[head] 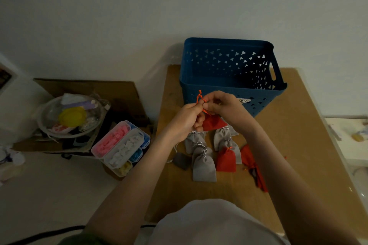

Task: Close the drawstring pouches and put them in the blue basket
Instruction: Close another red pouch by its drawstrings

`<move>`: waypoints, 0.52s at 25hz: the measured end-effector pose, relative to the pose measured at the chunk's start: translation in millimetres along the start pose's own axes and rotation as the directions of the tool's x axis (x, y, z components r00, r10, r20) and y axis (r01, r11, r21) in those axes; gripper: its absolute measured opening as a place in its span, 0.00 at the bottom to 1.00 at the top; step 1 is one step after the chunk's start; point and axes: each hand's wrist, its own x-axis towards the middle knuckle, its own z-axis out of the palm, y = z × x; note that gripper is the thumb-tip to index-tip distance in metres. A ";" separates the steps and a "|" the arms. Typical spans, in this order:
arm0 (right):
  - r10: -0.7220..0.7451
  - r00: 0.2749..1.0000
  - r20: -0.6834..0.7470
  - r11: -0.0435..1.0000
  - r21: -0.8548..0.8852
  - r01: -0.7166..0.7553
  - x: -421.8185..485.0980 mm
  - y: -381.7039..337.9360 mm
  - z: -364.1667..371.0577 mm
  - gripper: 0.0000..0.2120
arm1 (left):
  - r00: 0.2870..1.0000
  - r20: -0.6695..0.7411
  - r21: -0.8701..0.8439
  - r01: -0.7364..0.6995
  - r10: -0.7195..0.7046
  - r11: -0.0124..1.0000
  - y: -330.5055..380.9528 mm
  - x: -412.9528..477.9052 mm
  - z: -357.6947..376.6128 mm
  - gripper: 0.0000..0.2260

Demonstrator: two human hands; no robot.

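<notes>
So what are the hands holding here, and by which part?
A red pouch, held by its orange drawstring: the left hand and the right hand both pinch the cord above the pouch's mouth.

We can find only one bit of writing that we can read. It is on a small white sticker on the front wall of the blue basket, just under the rim. The sticker is oval and tilts a little. On it we see two big dark letters, "EP". They stand at the right end of the sticker. The right hand is in front of the sticker and hides its left part, so we cannot read the rest. In the bowl on the left lies a white wrapper with red marks, but they are too blurry for us to read.
</notes>
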 end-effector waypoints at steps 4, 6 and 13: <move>0.059 0.994 0.092 0.976 0.204 -0.077 1.1 6.7 -2.1 0.02 | 0.996 0.081 -0.083 0.047 -0.041 0.995 0.6 -2.0 -3.0 0.15; 0.042 0.996 0.082 0.944 0.324 -0.066 -0.2 9.8 -3.5 0.03 | 0.997 0.070 -0.124 0.052 -0.043 0.991 1.7 -1.6 -3.4 0.15; 0.055 0.991 0.119 0.942 0.322 -0.091 -1.8 22.0 1.2 0.12 | 0.991 -0.091 -0.118 -0.113 0.103 0.987 6.8 2.4 2.5 0.11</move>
